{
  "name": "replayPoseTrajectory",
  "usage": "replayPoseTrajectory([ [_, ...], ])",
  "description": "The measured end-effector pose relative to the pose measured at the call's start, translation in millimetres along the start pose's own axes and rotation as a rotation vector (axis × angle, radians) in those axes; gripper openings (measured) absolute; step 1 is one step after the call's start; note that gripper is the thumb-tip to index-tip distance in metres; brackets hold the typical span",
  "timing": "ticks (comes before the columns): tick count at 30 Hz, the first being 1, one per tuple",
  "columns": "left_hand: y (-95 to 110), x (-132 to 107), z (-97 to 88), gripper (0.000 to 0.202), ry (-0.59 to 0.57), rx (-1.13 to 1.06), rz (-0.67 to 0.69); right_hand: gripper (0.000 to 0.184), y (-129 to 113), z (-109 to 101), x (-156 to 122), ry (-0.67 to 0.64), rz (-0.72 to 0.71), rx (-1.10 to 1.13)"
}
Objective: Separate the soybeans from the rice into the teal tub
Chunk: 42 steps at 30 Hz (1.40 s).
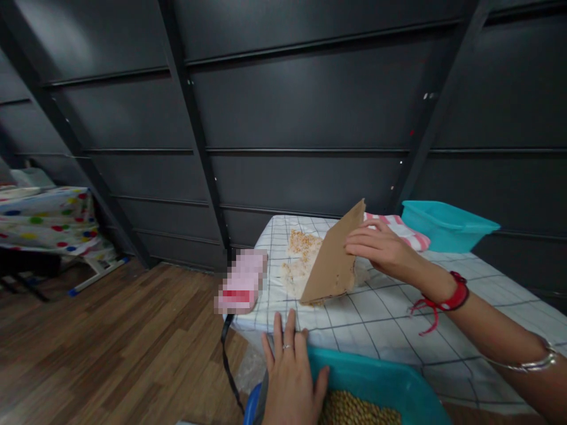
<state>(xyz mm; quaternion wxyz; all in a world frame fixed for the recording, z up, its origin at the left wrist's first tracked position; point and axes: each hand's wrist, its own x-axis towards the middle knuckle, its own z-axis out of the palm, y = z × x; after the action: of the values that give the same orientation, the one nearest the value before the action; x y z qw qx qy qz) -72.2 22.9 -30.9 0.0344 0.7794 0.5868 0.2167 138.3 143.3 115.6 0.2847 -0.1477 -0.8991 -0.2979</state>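
Observation:
My right hand grips a piece of brown cardboard along its right side. The cardboard stands tilted, its lower edge down by the cloth-covered table. Behind and left of it lie loose yellow-orange grains over a pale, whitish spread, partly hidden by the board. My left hand has its fingers stretched out at the near table edge, against the left side of a teal basin. Greenish-brown beans or seeds lie inside this basin, which the frame's bottom cuts off.
A second teal basin stands at the table's far right, beside a pink-striped cloth. A blurred pink item lies at the left edge, a black strap hanging below. Dark panels close off the back. Another table stands far left.

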Motion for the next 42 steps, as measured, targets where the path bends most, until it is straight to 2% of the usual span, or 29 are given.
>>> replayPoseTrajectory([
  [7, 3, -1, 2.3, 0.033, 0.041, 0.01, 0.002, 0.037, -6, -27, -32, -0.041, 0.049, -0.033],
  [11, 5, -1, 4.3, 0.034, 0.039, 0.035, 0.002, 0.039, -11, -35, -42, 0.005, 0.148, -0.1],
  [14, 6, 0, 5.2, 0.035, 0.019, 0.042, 0.017, 0.037, -19, -39, -42, 0.002, 0.194, -0.181],
  [18, 11, 0, 6.4, 0.034, 0.049, 0.06, 0.027, 0.031, -36, -42, -41, -0.057, 0.186, -0.266],
  [24, 14, 0, 8.8, 0.033, 0.07, 0.071, 0.037, 0.031, -54, -48, -43, -0.12, 0.185, -0.23],
  [30, 16, 0, 9.5, 0.031, 0.045, 0.048, 0.022, 0.032, -57, -58, -44, -0.139, 0.205, -0.259],
  [38, 16, 1, 7.8, 0.031, 0.033, 0.062, 0.025, 0.025, -59, -43, -36, -0.147, 0.165, -0.338],
  [42, 14, 1, 8.0, 0.031, 0.031, 0.074, 0.035, 0.027, -68, -50, -37, -0.18, 0.157, -0.347],
])
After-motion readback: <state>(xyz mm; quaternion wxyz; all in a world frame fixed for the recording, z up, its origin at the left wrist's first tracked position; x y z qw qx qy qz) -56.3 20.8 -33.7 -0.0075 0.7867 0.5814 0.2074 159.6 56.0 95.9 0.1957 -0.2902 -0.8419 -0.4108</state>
